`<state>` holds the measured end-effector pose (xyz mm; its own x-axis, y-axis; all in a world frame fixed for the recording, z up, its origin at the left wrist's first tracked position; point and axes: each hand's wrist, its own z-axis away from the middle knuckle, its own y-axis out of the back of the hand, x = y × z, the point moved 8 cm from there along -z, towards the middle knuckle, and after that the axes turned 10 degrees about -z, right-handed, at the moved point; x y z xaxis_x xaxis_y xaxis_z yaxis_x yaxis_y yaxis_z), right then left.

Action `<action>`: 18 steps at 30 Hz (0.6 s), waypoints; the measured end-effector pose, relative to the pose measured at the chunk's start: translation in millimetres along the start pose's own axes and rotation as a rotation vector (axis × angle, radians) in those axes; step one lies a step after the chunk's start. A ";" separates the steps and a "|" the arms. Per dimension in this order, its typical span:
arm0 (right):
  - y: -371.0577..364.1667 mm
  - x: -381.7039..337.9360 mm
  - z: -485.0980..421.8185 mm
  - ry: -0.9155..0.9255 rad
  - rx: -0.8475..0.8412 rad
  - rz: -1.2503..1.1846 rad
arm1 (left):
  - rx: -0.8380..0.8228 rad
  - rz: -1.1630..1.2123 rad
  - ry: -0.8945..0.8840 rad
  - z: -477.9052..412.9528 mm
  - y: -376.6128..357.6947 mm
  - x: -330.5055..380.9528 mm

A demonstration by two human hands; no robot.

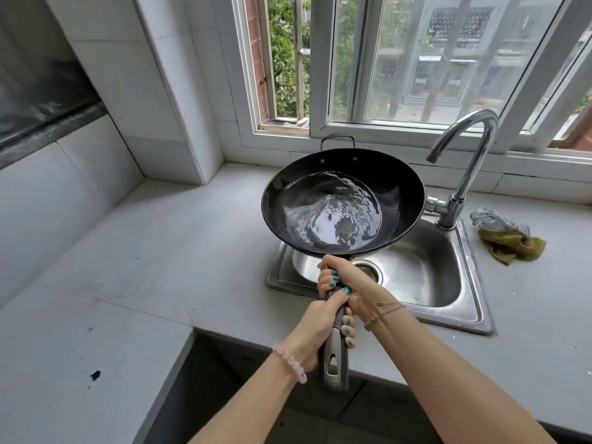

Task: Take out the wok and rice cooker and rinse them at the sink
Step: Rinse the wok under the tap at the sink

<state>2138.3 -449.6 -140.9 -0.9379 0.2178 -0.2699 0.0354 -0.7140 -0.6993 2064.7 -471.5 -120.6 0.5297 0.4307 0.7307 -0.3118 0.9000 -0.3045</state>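
Note:
A black wok (342, 200) with rippling water in it hangs in the air over the left part of the steel sink (442, 283). Its long grey handle points back toward me. My right hand (339, 280) grips the handle close to the bowl. My left hand (323, 328) grips the same handle just behind it, fingers wrapped round. The curved tap (464, 161) stands at the sink's back right, and no water runs from its spout. No rice cooker is in view.
A grey mesh cloth and a yellow-brown rag (509, 241) lie on the counter right of the sink. The pale worktop (144, 251) runs left to a tiled corner. A window (400, 59) sits behind the sink. A dark gap opens below the counter edge.

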 end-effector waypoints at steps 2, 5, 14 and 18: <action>2.7 -5.5 2.1 0.008 -0.001 0.008 | -0.003 -0.015 -0.017 -1.4 -5.4 1.4; 3.7 -11.5 3.5 0.011 -0.030 -0.055 | 0.011 -0.071 -0.046 -4.0 -8.9 8.1; 0.9 -7.3 -2.0 -0.024 -0.190 -0.166 | 0.122 -0.254 -0.088 -7.9 -1.3 12.0; -11.4 -1.0 -3.4 -0.097 -0.383 -0.303 | 0.157 -0.375 -0.118 -0.6 6.1 19.0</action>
<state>2140.0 -439.4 -134.9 -0.9527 0.3020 0.0335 -0.1369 -0.3280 -0.9347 2073.3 -457.7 -108.9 0.5385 0.0565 0.8407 -0.2359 0.9680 0.0860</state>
